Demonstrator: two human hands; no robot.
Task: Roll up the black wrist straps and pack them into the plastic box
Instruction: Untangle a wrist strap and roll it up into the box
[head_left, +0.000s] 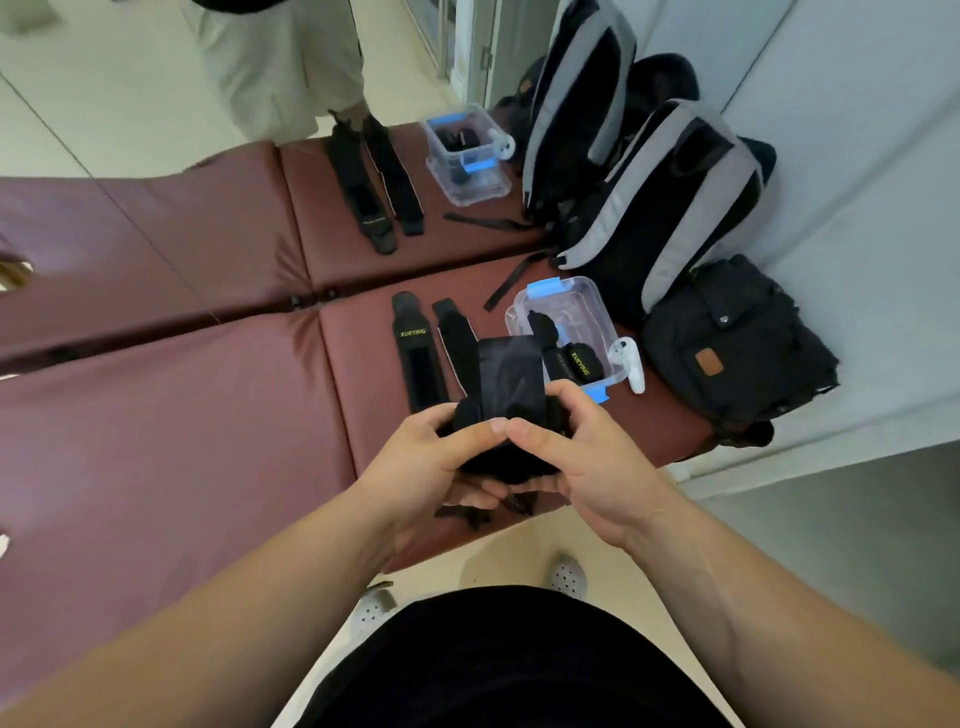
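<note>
Both hands were together above the near edge of the dark red padded bench (208, 415). The left hand (426, 457) and the right hand (582, 457) each had the fingers and thumb curled around the black wrist strap (511, 384). They gripped its rolled lower part between them, and the two thumbs almost met on top. The loose end of this strap stood up flat toward 12 o'clock.

At about 1 o'clock from the hands, very near, the plastic box (597, 306) sat open on the bench, with blue clips on its rim. Inside it lay a rolled strap (574, 364) with yellow-green letters. At 11 o'clock from the hands, two flat straps (418, 358) lay side by side on the bench. A white controller (631, 364) lay just beside the box on its 3 o'clock side, and a black bag (727, 348) was further out at 3 o'clock.
</note>
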